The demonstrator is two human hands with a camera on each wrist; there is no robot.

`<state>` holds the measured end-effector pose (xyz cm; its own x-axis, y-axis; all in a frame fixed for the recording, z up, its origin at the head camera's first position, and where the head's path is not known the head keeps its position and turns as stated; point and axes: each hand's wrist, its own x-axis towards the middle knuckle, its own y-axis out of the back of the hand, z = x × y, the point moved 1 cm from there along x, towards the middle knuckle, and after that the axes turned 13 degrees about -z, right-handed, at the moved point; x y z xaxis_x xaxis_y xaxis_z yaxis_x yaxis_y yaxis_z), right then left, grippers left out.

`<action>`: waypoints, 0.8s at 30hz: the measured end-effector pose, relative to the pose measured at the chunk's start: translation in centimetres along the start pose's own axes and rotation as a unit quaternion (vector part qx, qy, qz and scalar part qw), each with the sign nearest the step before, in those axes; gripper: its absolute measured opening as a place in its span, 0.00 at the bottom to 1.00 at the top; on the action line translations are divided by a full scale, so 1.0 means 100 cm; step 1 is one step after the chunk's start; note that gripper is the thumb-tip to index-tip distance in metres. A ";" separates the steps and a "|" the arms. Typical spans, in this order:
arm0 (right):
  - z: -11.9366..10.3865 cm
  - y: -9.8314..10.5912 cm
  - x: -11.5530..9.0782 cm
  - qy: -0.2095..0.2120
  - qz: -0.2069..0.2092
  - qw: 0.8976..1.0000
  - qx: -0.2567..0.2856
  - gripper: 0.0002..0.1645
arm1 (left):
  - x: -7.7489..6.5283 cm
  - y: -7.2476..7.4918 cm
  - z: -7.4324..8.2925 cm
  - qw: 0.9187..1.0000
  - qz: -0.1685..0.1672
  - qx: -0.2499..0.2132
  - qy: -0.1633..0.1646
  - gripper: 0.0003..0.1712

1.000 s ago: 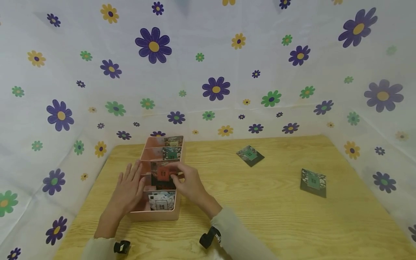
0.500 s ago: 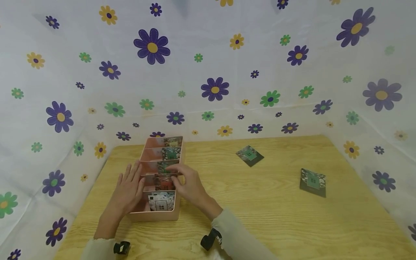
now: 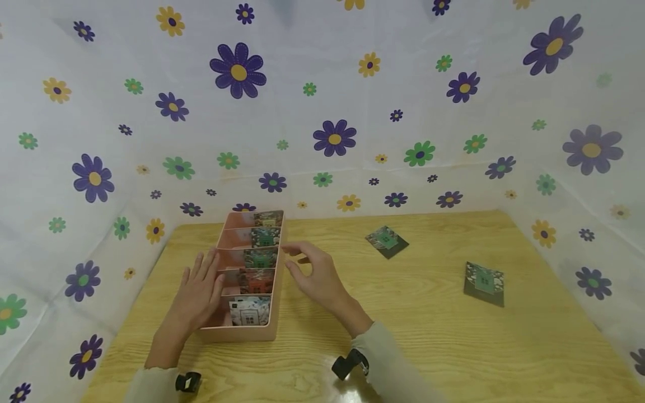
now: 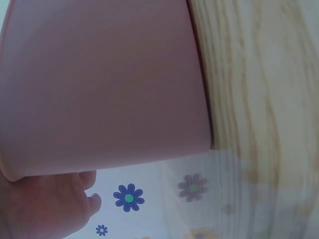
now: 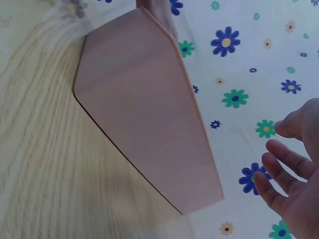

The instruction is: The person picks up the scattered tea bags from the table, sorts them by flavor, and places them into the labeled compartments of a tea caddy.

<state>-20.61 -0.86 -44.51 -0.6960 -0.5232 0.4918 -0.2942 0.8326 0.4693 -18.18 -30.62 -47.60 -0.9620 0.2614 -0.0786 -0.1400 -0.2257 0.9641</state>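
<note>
A pink divided box (image 3: 237,334) stands on the left of the table, with printed tea sachets standing in its compartments. A white sachet (image 3: 250,312) is in the nearest one, a red sachet (image 3: 256,281) behind it, then a green sachet (image 3: 260,258). My left hand (image 3: 194,296) rests along the box's left rim, fingers extended. Just off the right side, my right hand (image 3: 322,280) holds nothing, its thumb and fingers apart. The right wrist view shows those loosely bent fingers (image 5: 281,164) clear of the box wall (image 5: 144,114). In the left wrist view the box wall (image 4: 104,89) hides most of the hand.
Two green-labelled sachets lie flat on the wooden table (image 3: 403,347): one sachet (image 3: 387,242) toward the back, another sachet (image 3: 484,284) farther right. A flower-patterned white sheet (image 3: 287,112) encloses the back and sides. More sachets (image 3: 266,237) stand in the box's far compartments.
The red sachet, earlier held up by my right hand, now stands in the second compartment from the front. My right hand has let go and moved right, off the box. The left hand stayed put.
</note>
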 end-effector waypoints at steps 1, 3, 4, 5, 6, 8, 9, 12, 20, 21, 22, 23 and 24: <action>-0.001 0.004 -0.002 -0.001 0.000 1.000 -0.008 0.19 | 0.000 0.000 0.000 1.000 0.000 -0.002 0.000 0.36; -0.001 0.012 -0.006 -0.005 0.000 1.000 -0.022 0.20 | 0.001 -0.001 0.000 1.000 0.000 -0.003 -0.001 0.36; -0.002 0.017 -0.008 -0.009 0.000 1.000 -0.030 0.20 | 0.001 -0.001 0.000 1.000 0.001 -0.003 -0.001 0.36; -0.002 0.021 -0.010 -0.013 0.000 0.999 -0.039 0.20 | 0.001 -0.001 0.000 1.000 0.001 -0.003 -0.001 0.36; -0.002 0.025 -0.012 -0.017 0.000 0.999 -0.047 0.20 | 0.001 -0.001 0.001 1.000 0.001 -0.003 -0.001 0.36; -0.003 0.033 -0.015 -0.024 0.003 0.998 -0.065 0.20 | 0.002 -0.001 0.001 1.000 0.000 -0.001 -0.002 0.36; -0.003 0.036 -0.017 -0.027 0.005 0.997 -0.076 0.20 | 0.002 0.000 0.002 1.000 -0.001 0.000 -0.003 0.36; -0.004 0.047 -0.021 -0.032 0.006 0.995 -0.099 0.20 | 0.002 0.001 0.003 1.000 0.001 0.003 -0.003 0.36; -0.005 0.076 -0.037 -0.052 0.012 0.990 -0.132 0.23 | 0.003 0.002 0.002 1.000 0.003 0.003 -0.005 0.36; -0.005 0.080 -0.040 -0.058 0.013 0.989 -0.135 0.23 | 0.002 0.002 0.002 1.000 0.004 0.002 -0.004 0.36; -0.005 0.085 -0.043 -0.063 0.015 0.988 -0.139 0.23 | 0.001 0.001 0.002 1.000 0.004 0.001 -0.004 0.35; -0.005 0.089 -0.046 -0.068 0.019 0.987 -0.142 0.23 | 0.001 0.001 0.002 1.000 0.004 0.001 -0.003 0.35; -0.005 0.094 -0.049 -0.071 0.023 0.987 -0.145 0.24 | 0.002 0.001 0.002 1.000 0.005 0.001 -0.005 0.35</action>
<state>-19.61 9.47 -42.15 -0.7955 -0.4380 0.4187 -0.0753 0.7571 0.6490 -18.30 -30.42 -47.51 -0.9612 0.2676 -0.0663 -0.1296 -0.2264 0.9654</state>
